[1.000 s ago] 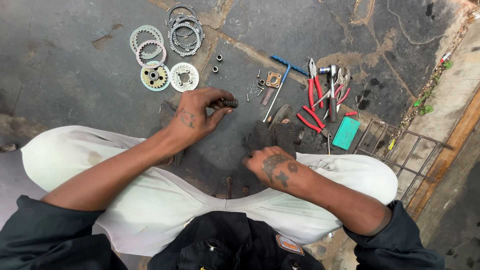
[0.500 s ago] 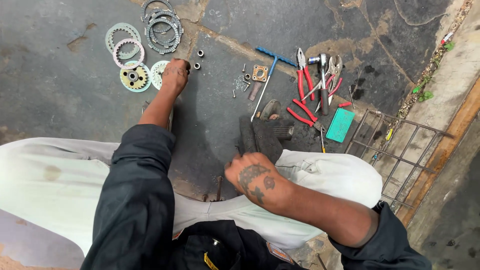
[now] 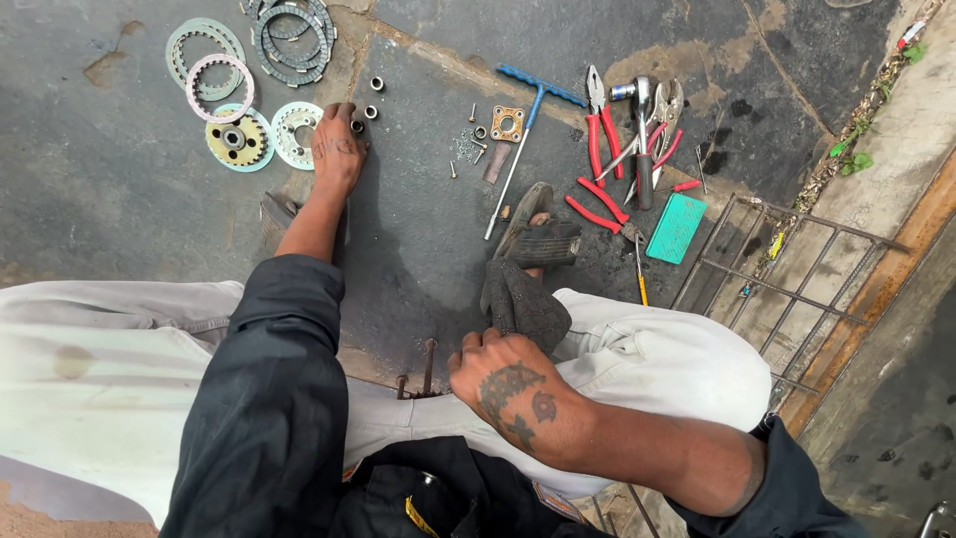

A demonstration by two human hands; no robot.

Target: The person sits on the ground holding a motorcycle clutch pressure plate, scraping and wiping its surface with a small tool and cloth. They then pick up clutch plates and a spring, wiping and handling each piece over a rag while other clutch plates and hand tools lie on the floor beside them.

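My left hand (image 3: 337, 149) is stretched out to the ground, palm down. Its fingertips pinch a small metal sleeve (image 3: 357, 127) that stands on the dark floor. Two more sleeves (image 3: 373, 98) stand just beyond it, and a toothed round plate (image 3: 291, 134) lies beside the hand. My right hand (image 3: 503, 377) rests close to my body against my pale trouser leg. Its fingers are curled with nothing visible in them, next to a rusty bolt (image 3: 428, 364) and a dark rag (image 3: 526, 304).
Ring-shaped plates (image 3: 204, 60), a stack of toothed discs (image 3: 291, 30) and a hub (image 3: 237, 141) lie at the far left. A blue T-handled wrench (image 3: 518, 139), red-handled pliers (image 3: 597, 130), a ratchet (image 3: 642, 139), a teal case (image 3: 677, 227), small screws (image 3: 466, 144) and a metal grate (image 3: 787, 279) lie to the right.
My left hand held a small dark part near my knee a second ago. It has since reached forward to the sleeves by the round plates. My right hand has stayed by my leg.
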